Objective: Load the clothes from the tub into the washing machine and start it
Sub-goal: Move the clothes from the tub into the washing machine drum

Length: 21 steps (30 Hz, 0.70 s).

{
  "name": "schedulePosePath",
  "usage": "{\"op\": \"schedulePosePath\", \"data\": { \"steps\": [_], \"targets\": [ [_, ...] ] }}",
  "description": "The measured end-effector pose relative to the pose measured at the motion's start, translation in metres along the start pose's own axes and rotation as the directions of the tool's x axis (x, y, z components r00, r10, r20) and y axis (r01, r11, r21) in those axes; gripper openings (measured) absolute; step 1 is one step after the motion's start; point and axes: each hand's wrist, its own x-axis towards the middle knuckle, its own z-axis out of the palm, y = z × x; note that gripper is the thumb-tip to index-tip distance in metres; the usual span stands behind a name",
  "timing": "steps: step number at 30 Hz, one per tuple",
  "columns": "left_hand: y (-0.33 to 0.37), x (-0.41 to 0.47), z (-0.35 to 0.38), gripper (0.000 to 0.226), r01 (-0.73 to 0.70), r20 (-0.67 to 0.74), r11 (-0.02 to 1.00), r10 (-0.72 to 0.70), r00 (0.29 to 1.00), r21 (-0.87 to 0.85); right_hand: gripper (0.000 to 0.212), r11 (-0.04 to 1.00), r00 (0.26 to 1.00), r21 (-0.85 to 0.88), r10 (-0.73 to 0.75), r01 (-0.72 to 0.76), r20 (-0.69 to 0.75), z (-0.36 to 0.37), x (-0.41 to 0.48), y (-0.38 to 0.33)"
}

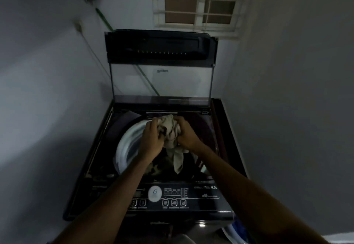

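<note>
A dark top-loading washing machine (90, 167) stands in front of me with its glass lid (162, 83) raised upright. Above the drum opening (126, 146), my left hand (152, 138) and my right hand (185, 132) both grip a bunched light beige cloth (170, 127). One end of the cloth hangs down into the drum. Darker clothes (159, 169) lie inside the drum below it. The control panel (164, 197) with a round dial and several buttons runs along the near edge. A sliver of a blue and white tub (232, 231) shows at the bottom right.
Grey walls close in on the left and right of the machine. A barred window (197, 2) sits high on the back wall. A green hose (104, 20) runs down the wall behind the lid. The room is dim.
</note>
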Motion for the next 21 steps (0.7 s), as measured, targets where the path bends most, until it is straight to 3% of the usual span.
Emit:
{"op": "schedulePosePath", "data": {
  "steps": [2, 4, 6, 11, 21],
  "targets": [
    [-0.025, 0.002, -0.003, 0.055, 0.032, 0.137, 0.988, -0.053, 0.989, 0.149, 0.084, 0.987, 0.988, -0.161, 0.030, -0.006, 0.148, 0.005, 0.005, -0.001],
    [-0.052, 0.003, -0.005, 0.064, -0.031, 0.296, 0.961, -0.054, 0.954, 0.275, 0.091, 0.938, 0.942, -0.346, 0.099, 0.020, 0.321, 0.005, 0.007, 0.004],
    [-0.067, 0.002, -0.005, 0.065, -0.053, 0.340, 0.946, -0.063, 0.938, 0.321, 0.095, 0.915, 0.922, -0.403, 0.143, 0.015, 0.359, 0.006, 0.007, 0.012],
    [-0.043, 0.000, 0.014, 0.051, -0.060, 0.312, 0.956, -0.034, 0.950, 0.287, 0.061, 0.915, 0.961, -0.400, 0.159, -0.058, 0.225, 0.001, -0.002, 0.021],
    [0.040, -0.016, 0.077, 0.052, -0.264, 0.389, 0.935, 0.158, 0.907, 0.236, 0.035, 0.921, 0.982, -0.363, 0.083, -0.141, -0.170, -0.055, -0.046, 0.066]
  ]
}}
